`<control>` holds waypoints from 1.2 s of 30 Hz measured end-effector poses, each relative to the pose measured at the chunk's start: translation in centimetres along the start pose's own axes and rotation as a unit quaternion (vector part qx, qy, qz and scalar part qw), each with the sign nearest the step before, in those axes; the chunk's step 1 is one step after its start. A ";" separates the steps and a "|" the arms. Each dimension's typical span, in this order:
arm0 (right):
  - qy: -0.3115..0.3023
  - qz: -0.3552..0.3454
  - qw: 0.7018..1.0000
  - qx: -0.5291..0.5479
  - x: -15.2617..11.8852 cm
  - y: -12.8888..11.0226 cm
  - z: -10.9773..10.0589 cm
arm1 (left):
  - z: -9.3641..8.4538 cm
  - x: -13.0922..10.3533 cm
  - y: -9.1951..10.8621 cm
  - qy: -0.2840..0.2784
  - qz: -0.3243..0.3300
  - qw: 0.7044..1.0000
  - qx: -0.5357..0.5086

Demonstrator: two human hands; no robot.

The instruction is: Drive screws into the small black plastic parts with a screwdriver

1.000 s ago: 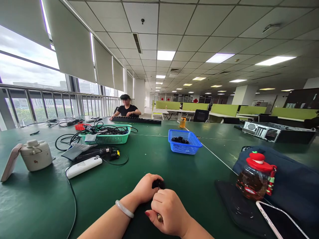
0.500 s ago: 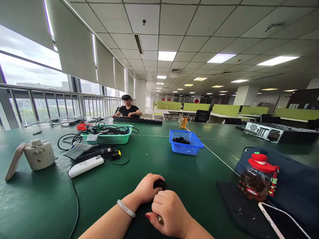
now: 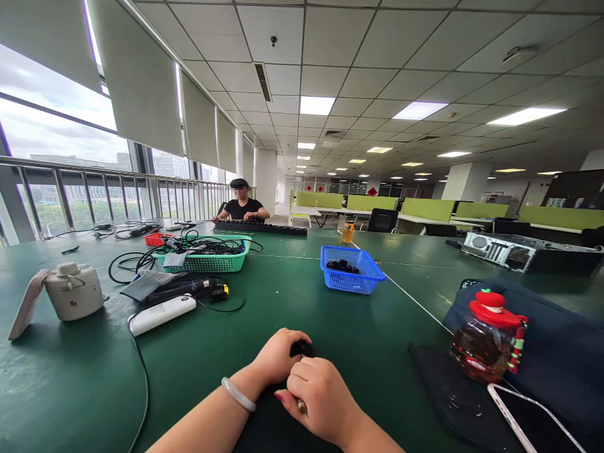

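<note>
A wide green surface [image 3: 212, 352] fills the lower half of an office view. At its far side sits a person in a black top [image 3: 243, 209]. Toward the right edge lies an open metal computer case [image 3: 533, 253]. Left of centre, a green plastic basket [image 3: 226, 263] overflows with black cables [image 3: 198, 244]; right of centre, a smaller blue plastic basket [image 3: 346, 285] holds a little heap of black pieces [image 3: 343, 266].

Nearest the viewer, two bare hands meet. The left hand [image 3: 280, 355] curls around a small black part [image 3: 302, 348], mostly hidden, just above the surface or on it; which cannot be told. The right hand [image 3: 325, 399] is closed in a fist around a slim tool, its rounded brownish handle end [image 3: 301, 406] peeking out beside the thumb.

The work appears midway: this part is in hand and not yet set down. Whether the pieces in the blue basket are finished or waiting cannot be told.
</note>
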State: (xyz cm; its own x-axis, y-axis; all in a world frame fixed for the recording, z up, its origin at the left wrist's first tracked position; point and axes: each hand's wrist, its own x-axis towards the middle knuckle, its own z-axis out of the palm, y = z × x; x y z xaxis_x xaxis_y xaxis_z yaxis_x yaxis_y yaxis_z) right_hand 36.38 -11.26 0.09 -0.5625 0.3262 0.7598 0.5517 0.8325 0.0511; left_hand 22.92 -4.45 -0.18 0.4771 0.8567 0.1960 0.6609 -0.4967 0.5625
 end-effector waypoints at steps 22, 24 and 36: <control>0.055 0.019 0.998 -0.015 0.2 0.4 -0.8 | 0.2 0.2 0.0 0.018 0.001 1.000 -0.021; 0.050 0.016 0.999 -0.010 0.2 0.3 -0.9 | 0.3 0.2 0.0 0.019 0.001 1.000 -0.023; 0.026 0.020 0.999 0.021 0.2 0.1 -1.0 | -0.3 -0.2 0.8 0.014 0.000 1.000 -0.001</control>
State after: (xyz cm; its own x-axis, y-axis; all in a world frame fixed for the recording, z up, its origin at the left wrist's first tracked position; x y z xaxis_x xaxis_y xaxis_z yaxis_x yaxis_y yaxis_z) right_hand 36.87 -11.54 0.89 -0.5063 0.3374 0.7937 0.5460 0.8378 -0.0078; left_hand 23.19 -4.94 0.49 0.4606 0.8606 0.2171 0.6598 -0.4956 0.5648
